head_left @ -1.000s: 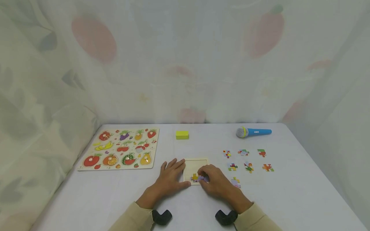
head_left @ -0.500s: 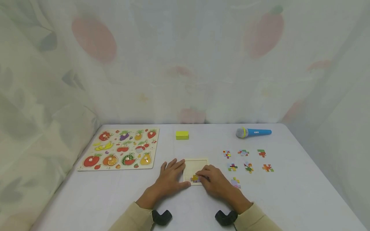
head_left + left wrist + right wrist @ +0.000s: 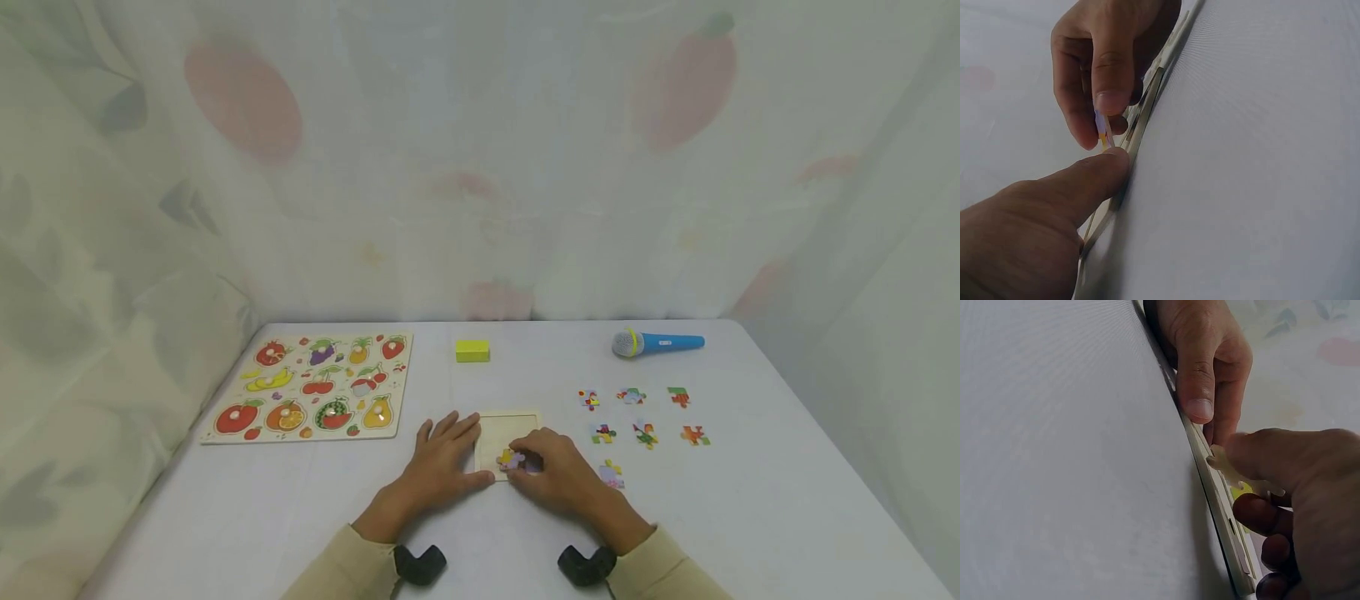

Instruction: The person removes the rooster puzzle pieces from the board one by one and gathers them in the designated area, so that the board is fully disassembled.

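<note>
A shallow wooden puzzle tray (image 3: pixel 497 429) lies in front of me. My left hand (image 3: pixel 438 467) rests along its left side with fingers extended, the thumb on the lower left corner. Over the tray's lower part, my right hand (image 3: pixel 561 475) pinches a yellow and purple jigsaw piece (image 3: pixel 511 460) between thumb and fingers. The right wrist view shows this jigsaw piece (image 3: pixel 1229 467) tilted up above the tray's rim (image 3: pixel 1213 506). Part of another purple piece (image 3: pixel 532 467) shows in the lower right corner of the tray, under the right hand.
Several loose jigsaw pieces (image 3: pixel 645 435) lie in rows to the right of the tray. A fruit peg board (image 3: pixel 341 346) is at the left. Behind the tray sit a yellow block (image 3: pixel 472 351) and, farther right, a blue toy microphone (image 3: pixel 660 343).
The right hand's fingers have shifted on the yellow and purple piece, which has gone from lying low in the tray to being tilted and raised slightly. The left hand stays in place.
</note>
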`<action>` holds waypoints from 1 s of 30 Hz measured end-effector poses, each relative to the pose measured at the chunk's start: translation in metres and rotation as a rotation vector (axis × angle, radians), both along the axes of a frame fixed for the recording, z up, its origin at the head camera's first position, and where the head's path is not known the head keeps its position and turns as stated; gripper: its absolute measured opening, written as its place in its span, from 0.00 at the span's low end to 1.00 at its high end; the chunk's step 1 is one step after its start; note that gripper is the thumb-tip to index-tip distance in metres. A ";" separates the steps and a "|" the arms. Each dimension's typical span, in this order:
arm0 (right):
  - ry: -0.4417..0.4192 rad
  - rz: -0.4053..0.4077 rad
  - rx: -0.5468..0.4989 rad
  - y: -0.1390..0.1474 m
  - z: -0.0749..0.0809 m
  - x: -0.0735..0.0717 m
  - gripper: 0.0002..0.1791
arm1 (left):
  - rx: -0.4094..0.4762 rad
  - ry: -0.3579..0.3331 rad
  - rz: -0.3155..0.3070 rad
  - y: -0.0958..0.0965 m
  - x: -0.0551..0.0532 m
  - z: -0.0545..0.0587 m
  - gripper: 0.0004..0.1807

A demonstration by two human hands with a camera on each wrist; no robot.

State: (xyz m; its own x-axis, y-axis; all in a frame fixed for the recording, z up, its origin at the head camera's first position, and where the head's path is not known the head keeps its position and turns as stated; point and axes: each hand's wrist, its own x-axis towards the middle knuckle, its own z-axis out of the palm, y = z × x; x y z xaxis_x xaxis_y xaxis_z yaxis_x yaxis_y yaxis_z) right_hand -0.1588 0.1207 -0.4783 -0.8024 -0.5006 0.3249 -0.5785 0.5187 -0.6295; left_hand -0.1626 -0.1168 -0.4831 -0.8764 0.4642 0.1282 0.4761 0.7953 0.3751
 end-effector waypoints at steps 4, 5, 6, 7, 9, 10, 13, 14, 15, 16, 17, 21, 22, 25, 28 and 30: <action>0.009 -0.005 0.009 -0.001 0.000 0.001 0.18 | 0.002 -0.003 -0.003 -0.001 0.000 -0.001 0.45; 0.011 -0.007 0.010 -0.001 0.000 0.001 0.18 | 0.002 -0.004 -0.003 -0.001 0.000 -0.001 0.45; 0.012 -0.011 0.011 -0.001 0.000 0.001 0.18 | 0.004 -0.003 -0.003 -0.001 0.000 -0.001 0.45; 0.016 -0.015 0.011 -0.001 -0.001 0.001 0.18 | 0.006 -0.004 -0.004 -0.002 0.000 -0.001 0.45; 0.019 -0.024 0.007 -0.001 -0.001 0.001 0.18 | 0.007 -0.002 -0.004 -0.002 0.000 -0.001 0.45; 0.020 -0.028 0.003 -0.001 -0.001 0.001 0.19 | 0.008 0.000 -0.004 -0.002 0.000 -0.001 0.45; 0.049 -0.040 0.001 -0.001 0.001 0.001 0.20 | 0.010 0.008 -0.003 -0.002 0.000 -0.001 0.44; 0.066 -0.043 0.000 -0.001 0.002 0.001 0.20 | 0.010 0.008 -0.003 -0.001 0.000 -0.001 0.44; 0.087 -0.042 -0.008 0.000 0.003 0.001 0.20 | 0.009 0.008 -0.002 -0.001 0.000 -0.001 0.45; 0.101 -0.039 -0.023 0.000 0.005 0.001 0.21 | 0.009 0.006 -0.001 -0.001 0.000 -0.001 0.45; 0.108 -0.040 -0.039 0.001 0.007 0.001 0.21 | 0.007 0.005 -0.001 -0.001 0.000 -0.001 0.45; 0.090 -0.039 -0.113 0.008 0.017 0.003 0.22 | -0.004 -0.016 0.005 0.000 -0.001 0.000 0.45; 0.080 -0.042 -0.123 0.009 0.020 0.004 0.23 | -0.006 -0.021 0.007 0.000 -0.001 0.000 0.45; 0.102 -0.056 -0.118 0.015 0.027 0.007 0.24 | -0.015 -0.030 0.010 0.000 0.000 0.001 0.45; 0.135 -0.064 -0.119 0.020 0.034 0.009 0.25 | -0.015 -0.034 0.013 0.000 0.000 0.001 0.46; 0.152 -0.068 -0.120 0.025 0.038 0.011 0.26 | -0.013 -0.039 0.014 0.000 0.000 0.001 0.46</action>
State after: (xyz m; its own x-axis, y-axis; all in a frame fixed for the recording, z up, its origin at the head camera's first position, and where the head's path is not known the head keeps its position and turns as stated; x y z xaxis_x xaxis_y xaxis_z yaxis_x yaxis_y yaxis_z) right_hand -0.1480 0.1455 -0.4399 -0.7702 -0.3973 0.4989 -0.6377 0.4867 -0.5970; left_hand -0.1624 -0.1166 -0.4825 -0.8869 0.4536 0.0875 0.4503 0.8067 0.3827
